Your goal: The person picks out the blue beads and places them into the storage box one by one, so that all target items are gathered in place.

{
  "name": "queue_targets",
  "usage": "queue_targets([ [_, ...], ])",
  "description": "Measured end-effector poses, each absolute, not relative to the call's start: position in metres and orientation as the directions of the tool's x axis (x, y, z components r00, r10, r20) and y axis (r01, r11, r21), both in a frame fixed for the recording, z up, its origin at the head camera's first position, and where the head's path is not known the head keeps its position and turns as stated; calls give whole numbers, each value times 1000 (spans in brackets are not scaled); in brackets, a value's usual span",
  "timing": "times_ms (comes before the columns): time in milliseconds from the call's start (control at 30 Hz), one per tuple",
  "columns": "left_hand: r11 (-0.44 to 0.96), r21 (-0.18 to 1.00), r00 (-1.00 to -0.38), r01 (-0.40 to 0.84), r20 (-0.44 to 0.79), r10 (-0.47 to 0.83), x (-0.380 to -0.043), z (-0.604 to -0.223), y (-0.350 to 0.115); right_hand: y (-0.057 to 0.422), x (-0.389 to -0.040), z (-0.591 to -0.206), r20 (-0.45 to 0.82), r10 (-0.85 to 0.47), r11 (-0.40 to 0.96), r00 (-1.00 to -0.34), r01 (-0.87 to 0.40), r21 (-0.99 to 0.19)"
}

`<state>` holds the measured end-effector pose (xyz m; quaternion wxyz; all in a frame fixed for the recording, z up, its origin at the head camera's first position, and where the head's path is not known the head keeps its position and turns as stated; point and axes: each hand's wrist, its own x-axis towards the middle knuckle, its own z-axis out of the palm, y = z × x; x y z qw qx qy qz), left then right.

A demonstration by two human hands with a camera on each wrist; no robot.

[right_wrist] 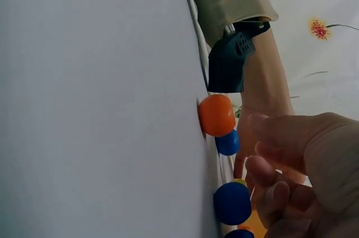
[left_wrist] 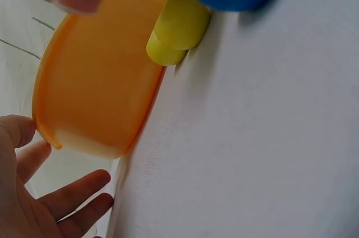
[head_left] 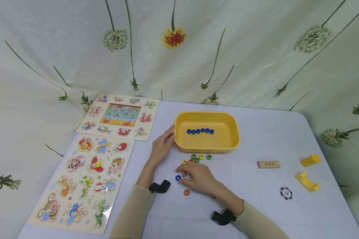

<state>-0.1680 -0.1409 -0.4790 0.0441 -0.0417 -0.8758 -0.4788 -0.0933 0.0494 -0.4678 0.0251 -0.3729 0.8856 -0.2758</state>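
My left hand [head_left: 161, 147] rests its fingertips against the left end of a yellow plastic basin [head_left: 207, 148]; its fingers are spread in the left wrist view. Inside the basin several dark blue beads [head_left: 198, 131] form a row. Just in front of the basin, my right hand [head_left: 198, 176] hovers low with thumb and index finger apart. Between those two fingertips a blue ring bead [head_left: 178, 178] lies on the table. An orange bead [head_left: 186, 192] lies nearer the front, and another orange bead [head_left: 213, 197] is partly hidden under the right wrist.
Green beads [head_left: 209, 157] and yellow beads [head_left: 201, 156] sit along the basin's front. Two picture puzzle boards [head_left: 88, 186] cover the left side. To the right are a wooden block [head_left: 268, 164], a poker chip [head_left: 286, 193], a yellow cylinder [head_left: 310, 160] and a yellow arch block [head_left: 307, 181].
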Motion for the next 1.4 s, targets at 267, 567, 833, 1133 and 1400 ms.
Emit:
queue_targets([
  [267, 549, 828, -993, 110, 117, 23, -168, -479, -141, 44, -94, -478, 95, -687, 620, -721, -649, -442],
  [567, 535, 837, -992, 116, 119, 28, -169, -479, -140, 48, -100, -460, 252, -655, 538, -713, -673, -507],
  [833, 525, 844, -993, 110, 115, 23, -168, -479, -141, 66, -162, -416, 386, -476, 593, -790, -613, -523],
  [1133, 526, 842, -992, 117, 119, 31, -168, -482, -142, 60, -215, -429, 26, -449, 772, -893, -402, -492],
  [1400, 526, 840, -990, 132, 135, 34, -167, -480, -143, 51, -223, -438, -69, -457, 818, -887, -389, -425],
])
